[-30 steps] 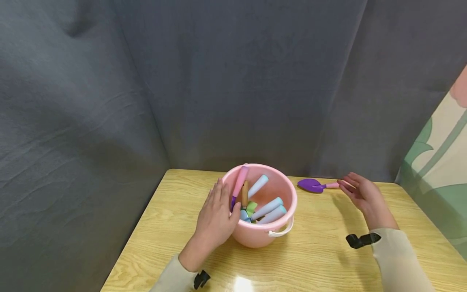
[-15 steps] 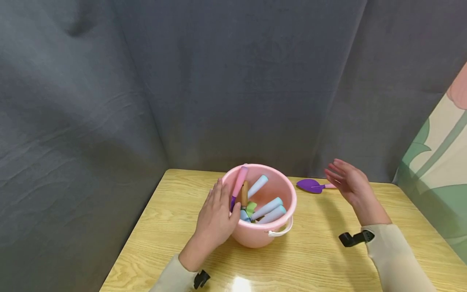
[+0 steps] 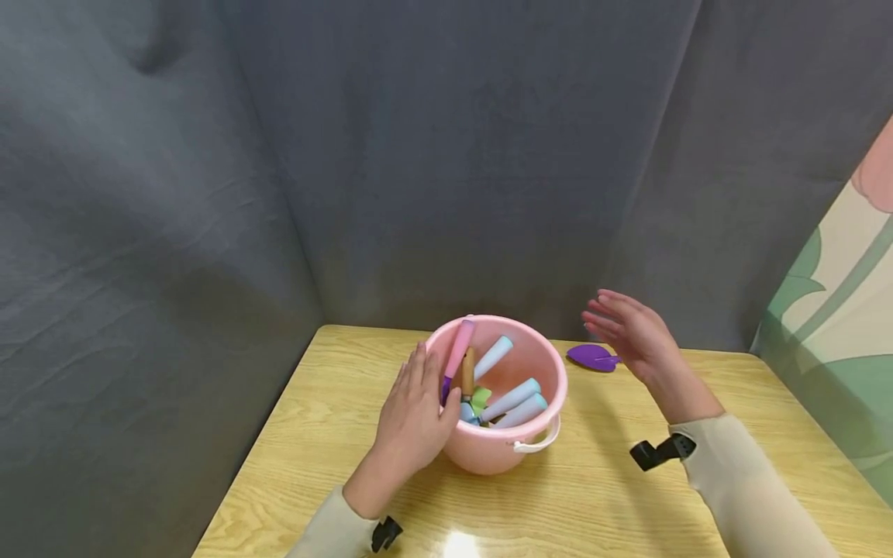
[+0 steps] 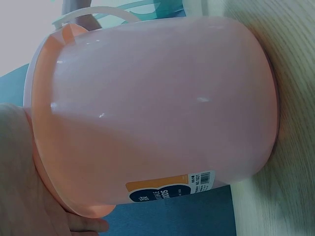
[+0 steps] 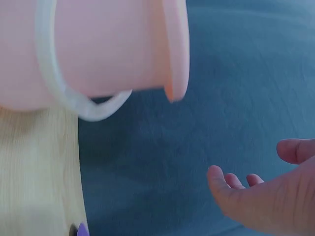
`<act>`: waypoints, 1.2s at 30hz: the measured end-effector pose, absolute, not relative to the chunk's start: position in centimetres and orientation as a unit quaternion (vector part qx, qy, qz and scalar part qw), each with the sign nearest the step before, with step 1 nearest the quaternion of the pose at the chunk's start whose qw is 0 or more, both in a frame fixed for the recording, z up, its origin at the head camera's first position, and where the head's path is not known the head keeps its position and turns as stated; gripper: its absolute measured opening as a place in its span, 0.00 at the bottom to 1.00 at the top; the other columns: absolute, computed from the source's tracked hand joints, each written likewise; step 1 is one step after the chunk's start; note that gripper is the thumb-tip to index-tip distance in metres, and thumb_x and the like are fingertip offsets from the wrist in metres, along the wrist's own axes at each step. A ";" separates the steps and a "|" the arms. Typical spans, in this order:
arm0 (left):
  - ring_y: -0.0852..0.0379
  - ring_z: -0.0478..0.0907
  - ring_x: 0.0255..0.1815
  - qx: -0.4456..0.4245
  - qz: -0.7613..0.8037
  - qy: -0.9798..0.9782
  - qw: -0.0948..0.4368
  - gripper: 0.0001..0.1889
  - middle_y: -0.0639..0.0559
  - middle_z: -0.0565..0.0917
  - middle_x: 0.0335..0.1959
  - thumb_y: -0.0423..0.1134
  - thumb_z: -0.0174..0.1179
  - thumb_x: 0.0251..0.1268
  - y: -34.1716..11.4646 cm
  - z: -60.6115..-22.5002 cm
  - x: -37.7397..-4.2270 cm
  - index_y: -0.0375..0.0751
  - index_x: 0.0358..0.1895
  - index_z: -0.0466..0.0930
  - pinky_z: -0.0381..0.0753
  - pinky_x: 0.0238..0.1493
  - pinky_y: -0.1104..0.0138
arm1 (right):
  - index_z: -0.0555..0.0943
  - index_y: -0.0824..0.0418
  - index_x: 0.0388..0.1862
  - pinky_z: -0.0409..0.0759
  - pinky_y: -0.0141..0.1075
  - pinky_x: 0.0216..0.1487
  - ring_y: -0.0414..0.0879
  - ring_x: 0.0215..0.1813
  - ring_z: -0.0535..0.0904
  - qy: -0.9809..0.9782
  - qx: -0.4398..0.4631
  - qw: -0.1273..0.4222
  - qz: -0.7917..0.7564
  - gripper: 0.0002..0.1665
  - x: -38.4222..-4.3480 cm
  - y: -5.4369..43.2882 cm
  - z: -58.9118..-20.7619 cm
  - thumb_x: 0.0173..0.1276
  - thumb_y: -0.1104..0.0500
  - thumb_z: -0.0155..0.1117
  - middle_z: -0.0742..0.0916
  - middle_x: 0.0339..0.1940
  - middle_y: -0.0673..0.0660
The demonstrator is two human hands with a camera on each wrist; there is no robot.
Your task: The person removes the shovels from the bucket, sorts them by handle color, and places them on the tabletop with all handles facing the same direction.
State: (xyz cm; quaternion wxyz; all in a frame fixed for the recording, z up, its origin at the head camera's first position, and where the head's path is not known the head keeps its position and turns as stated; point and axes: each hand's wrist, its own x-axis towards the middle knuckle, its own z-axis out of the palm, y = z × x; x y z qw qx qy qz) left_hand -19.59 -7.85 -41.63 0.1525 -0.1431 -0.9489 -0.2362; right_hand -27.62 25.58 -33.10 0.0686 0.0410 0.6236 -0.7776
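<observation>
A pink bucket (image 3: 484, 456) stands upright on the table, its white handle (image 3: 540, 446) hanging down at the near right. My left hand (image 3: 413, 418) lies on the bucket's left rim with its fingers straight. Inside lean a pink-handled tool (image 3: 459, 347), a brown wooden handle (image 3: 468, 372) and several pale blue handles (image 3: 512, 397); their lower ends are mostly hidden. My right hand (image 3: 636, 337) is in the air right of the bucket, fingers extended and holding nothing. Behind it on the table lies a purple trowel (image 3: 590, 356), its pink handle hidden by the hand.
The wooden table (image 3: 293, 449) ends at a dark grey curtain (image 3: 446, 170) behind and to the left. A panel with a flower pattern (image 3: 847, 310) stands along the right side. A label (image 4: 170, 189) shows on the bucket's side in the left wrist view.
My right hand has moved left and up, away from the trowel's handle and toward the bucket, holding nothing. My left hand and the bucket have stayed in place.
</observation>
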 end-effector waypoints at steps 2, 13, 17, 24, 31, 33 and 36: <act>0.43 0.49 0.82 -0.143 -0.236 -0.949 0.153 0.38 0.37 0.52 0.82 0.55 0.48 0.76 -7.9 -41.7 -19.6 0.34 0.79 0.55 0.52 0.80 0.50 | 0.55 0.59 0.79 0.81 0.33 0.59 0.37 0.49 0.85 0.635 0.028 0.074 -0.768 0.40 -27.6 24.9 -32.8 0.76 0.50 0.60 0.76 0.60 0.53; 0.43 0.49 0.82 -0.138 -0.234 -0.949 0.157 0.38 0.37 0.51 0.82 0.55 0.48 0.76 -8.1 -41.7 -19.8 0.34 0.79 0.55 0.53 0.79 0.50 | 0.53 0.63 0.81 0.66 0.45 0.74 0.43 0.57 0.79 0.665 0.009 0.100 -0.740 0.41 -27.1 20.8 -30.9 0.79 0.48 0.54 0.63 0.78 0.65; 0.43 0.49 0.83 -0.137 -0.233 -0.950 0.156 0.38 0.37 0.51 0.82 0.55 0.48 0.76 -8.2 -41.8 -19.9 0.34 0.79 0.55 0.53 0.79 0.50 | 0.56 0.63 0.78 0.65 0.47 0.75 0.41 0.53 0.82 0.654 0.007 0.111 -0.748 0.35 -26.9 19.6 -30.6 0.81 0.51 0.52 0.64 0.78 0.66; 0.43 0.49 0.82 -0.138 -0.234 -0.949 0.158 0.38 0.37 0.51 0.82 0.55 0.48 0.76 -8.3 -41.9 -20.0 0.34 0.79 0.55 0.53 0.79 0.50 | 0.54 0.65 0.81 0.64 0.48 0.76 0.52 0.67 0.75 0.668 0.009 0.124 -0.734 0.36 -26.7 17.6 -30.4 0.81 0.52 0.49 0.64 0.80 0.66; 0.42 0.51 0.82 -0.138 -0.231 -0.950 0.157 0.38 0.36 0.51 0.82 0.55 0.48 0.76 -8.4 -41.6 -20.2 0.34 0.79 0.55 0.54 0.79 0.49 | 0.56 0.65 0.80 0.64 0.50 0.76 0.62 0.77 0.64 0.661 0.009 0.128 -0.739 0.34 -27.0 15.3 -30.6 0.81 0.54 0.49 0.67 0.77 0.66; 0.43 0.50 0.82 -0.133 -0.233 -0.951 0.154 0.39 0.37 0.51 0.82 0.55 0.48 0.75 -8.4 -41.6 -20.2 0.35 0.80 0.54 0.53 0.79 0.49 | 0.57 0.65 0.79 0.64 0.50 0.76 0.62 0.77 0.64 0.657 0.010 0.132 -0.742 0.34 -27.0 14.8 -30.7 0.81 0.55 0.50 0.67 0.76 0.66; 0.43 0.50 0.82 -0.128 -0.239 -0.951 0.150 0.39 0.39 0.50 0.83 0.55 0.50 0.75 -8.3 -41.6 -20.1 0.37 0.80 0.53 0.53 0.79 0.49 | 0.57 0.67 0.79 0.66 0.49 0.75 0.63 0.76 0.65 0.660 0.004 0.135 -0.739 0.34 -27.1 14.2 -31.1 0.81 0.55 0.51 0.68 0.76 0.67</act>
